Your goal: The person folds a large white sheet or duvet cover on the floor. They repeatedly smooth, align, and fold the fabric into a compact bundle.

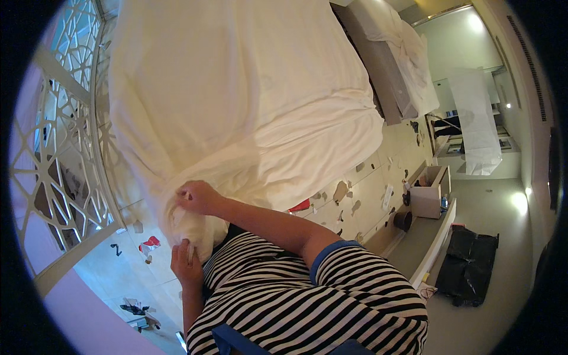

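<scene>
A large white bed cover (pixel 213 88) spreads over the bed in front of me and hangs down at its near corner. My right hand (pixel 202 197) reaches across my body and has its fingers curled around the fabric near that corner. Lower down, close to my striped shirt, my left hand (pixel 186 264) pinches a bunched fold of the same cover. The cloth between the hands is gathered and puffed out. On the right half of the bed the cover lies in long wrinkles. The bed's near corner is hidden under it.
Scraps litter the tiled floor (pixel 372 177), including a red-and-white packet (pixel 150 244). A white lattice screen (pixel 62 168) stands left. Rightward are a second bed (pixel 386 66), a box-shaped cabinet (pixel 429 193), a brown bin (pixel 402 220) and a person's dark-clad legs (pixel 448 126) beyond a white hanging sheet (pixel 475 120).
</scene>
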The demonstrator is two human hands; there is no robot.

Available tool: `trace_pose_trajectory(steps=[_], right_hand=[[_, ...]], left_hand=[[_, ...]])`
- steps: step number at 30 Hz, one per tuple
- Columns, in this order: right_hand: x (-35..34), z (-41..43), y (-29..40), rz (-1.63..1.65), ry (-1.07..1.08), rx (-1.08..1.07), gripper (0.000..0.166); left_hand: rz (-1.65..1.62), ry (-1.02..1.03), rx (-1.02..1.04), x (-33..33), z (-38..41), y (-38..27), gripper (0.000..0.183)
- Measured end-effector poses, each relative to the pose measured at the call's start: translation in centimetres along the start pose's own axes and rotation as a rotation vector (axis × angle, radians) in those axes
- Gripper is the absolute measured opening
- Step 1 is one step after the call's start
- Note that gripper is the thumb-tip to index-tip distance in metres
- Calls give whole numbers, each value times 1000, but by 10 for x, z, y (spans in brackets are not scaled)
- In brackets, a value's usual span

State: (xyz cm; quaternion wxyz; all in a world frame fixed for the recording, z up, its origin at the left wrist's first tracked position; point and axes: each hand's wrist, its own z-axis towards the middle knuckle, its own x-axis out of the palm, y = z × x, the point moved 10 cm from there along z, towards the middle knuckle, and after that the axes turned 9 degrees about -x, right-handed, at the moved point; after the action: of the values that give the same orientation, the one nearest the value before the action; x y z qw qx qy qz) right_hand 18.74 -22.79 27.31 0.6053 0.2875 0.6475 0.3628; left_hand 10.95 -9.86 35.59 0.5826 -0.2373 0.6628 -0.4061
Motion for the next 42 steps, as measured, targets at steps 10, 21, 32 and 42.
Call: trace_pose_trajectory(steps=[10, 21, 32, 42], right_hand=[[17, -2, -24, 150, -33, 152, 21], [-31, -1, 5, -112, -85, -76, 9], [-47, -10, -66, 318, 115, 440, 19], [-50, -2, 2, -292, -62, -67, 13]], left_hand=[[186, 135, 18, 15, 9, -20, 27], [194, 88, -110, 7, 5, -16, 28], [274, -11, -59, 3, -8, -18, 24], [245, -27, 3, -1, -1, -33, 25]])
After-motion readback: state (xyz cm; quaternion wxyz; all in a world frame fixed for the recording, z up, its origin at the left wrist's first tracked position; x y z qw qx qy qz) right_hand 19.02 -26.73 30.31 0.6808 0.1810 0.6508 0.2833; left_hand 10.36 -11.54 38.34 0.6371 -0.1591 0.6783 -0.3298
